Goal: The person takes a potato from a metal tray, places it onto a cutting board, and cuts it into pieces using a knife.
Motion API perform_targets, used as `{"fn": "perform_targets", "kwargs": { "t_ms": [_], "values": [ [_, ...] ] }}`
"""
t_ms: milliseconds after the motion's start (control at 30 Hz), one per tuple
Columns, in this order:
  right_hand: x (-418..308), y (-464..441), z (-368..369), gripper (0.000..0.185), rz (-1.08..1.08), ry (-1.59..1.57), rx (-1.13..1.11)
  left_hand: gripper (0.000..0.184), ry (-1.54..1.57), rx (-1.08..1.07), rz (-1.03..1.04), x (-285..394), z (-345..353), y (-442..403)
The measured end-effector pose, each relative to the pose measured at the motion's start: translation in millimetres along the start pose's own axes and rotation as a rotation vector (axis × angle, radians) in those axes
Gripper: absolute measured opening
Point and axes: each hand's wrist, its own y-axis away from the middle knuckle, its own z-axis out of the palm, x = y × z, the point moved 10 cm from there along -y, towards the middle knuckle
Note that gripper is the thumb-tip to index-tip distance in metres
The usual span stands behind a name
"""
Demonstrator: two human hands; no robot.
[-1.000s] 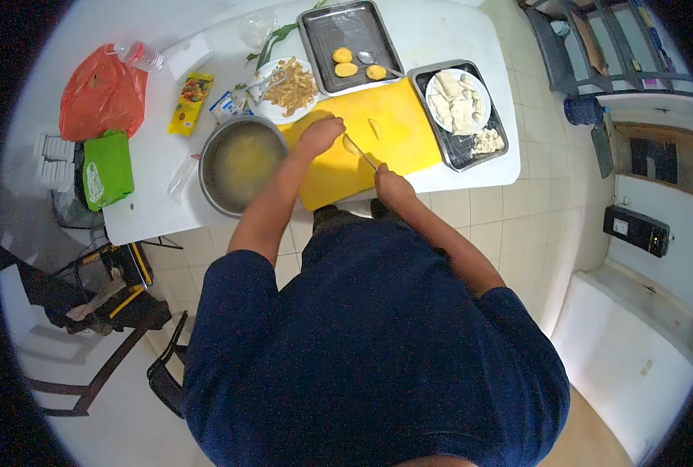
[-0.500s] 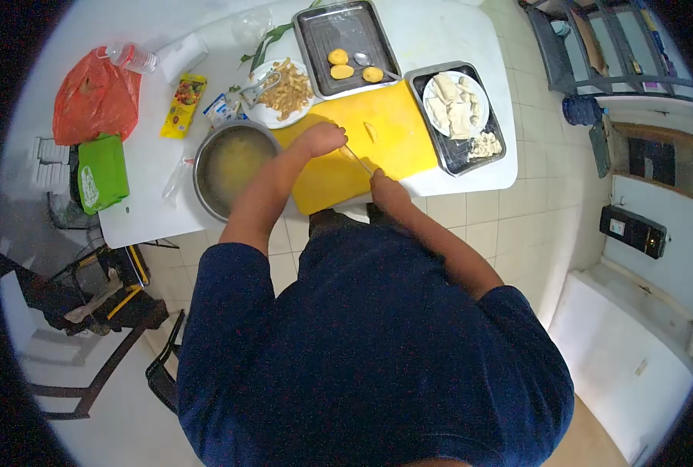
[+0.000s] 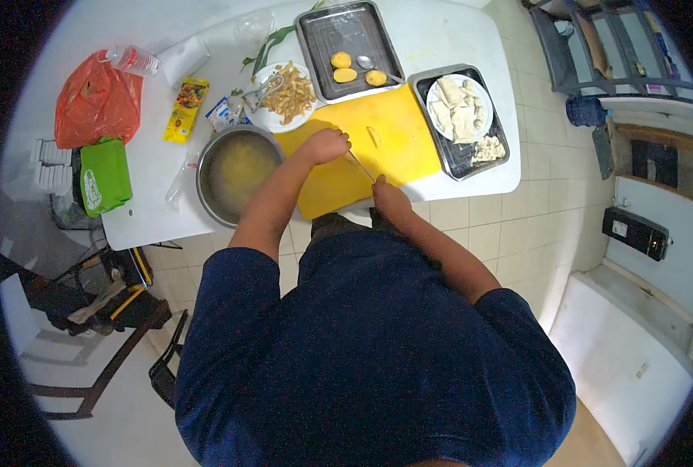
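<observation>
My right hand [image 3: 392,196] is closed around the handle of a knife [image 3: 361,166] at the near edge of the yellow cutting board [image 3: 401,124]. The blade points away from me, up to the fingers of my left hand [image 3: 327,146]. Those fingers are curled down on the board over what looks like a potato piece, mostly hidden. A potato wedge [image 3: 374,137] lies loose just beyond the knife. Left of the board stands a metal pot [image 3: 203,183] with yellowish contents in cloudy liquid.
Behind the board, a metal tray [image 3: 350,39] carries potato halves [image 3: 345,75] and a spoon [image 3: 366,62]. A plate of peelings [image 3: 288,97] lies to its left. On the right, a dark tray [image 3: 455,163] holds a plate of pale pieces [image 3: 462,117]. A red bag [image 3: 98,105] sits far left.
The whole view has shifted slightly. My left hand's fingers have moved a little over the piece beside the blade; my right hand keeps its hold on the knife.
</observation>
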Motion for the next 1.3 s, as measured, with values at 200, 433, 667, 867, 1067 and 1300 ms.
{"fn": "perform_targets", "kwargs": {
  "t_ms": [200, 433, 667, 867, 1067, 1300],
  "values": [
    [1.9, -3.2, 3.3, 0.029, -0.003, -0.014, 0.019, 0.013, -0.004, -0.004, -0.001, -1.5, 7.1, -1.4],
    [10.4, -15.9, 18.5, 0.027, -0.031, 0.018, 0.078, 0.013, -0.037, 0.063, 0.000, -1.4, 16.0, -2.1],
    [15.6, -13.4, 21.2, 0.031, 0.036, 0.014, 0.052, 0.010, -0.058, 0.108, -0.028, -1.1, 10.5, -5.0],
    [19.1, -21.2, 17.0, 0.038, 0.048, -0.027, 0.035, 0.011, 0.038, 0.142, -0.128, -15.1, 3.7, -5.6],
    [36.6, -40.2, 35.9, 0.045, -0.042, -0.317, -0.184, 0.012, 0.216, 0.085, -0.368, -47.1, 45.3, -15.5],
    [10.7, -22.5, -6.7, 0.040, -0.046, -0.008, -0.033, 0.011, 0.279, 0.166, -0.325, -39.1, 11.6, 6.0]
  ]
}}
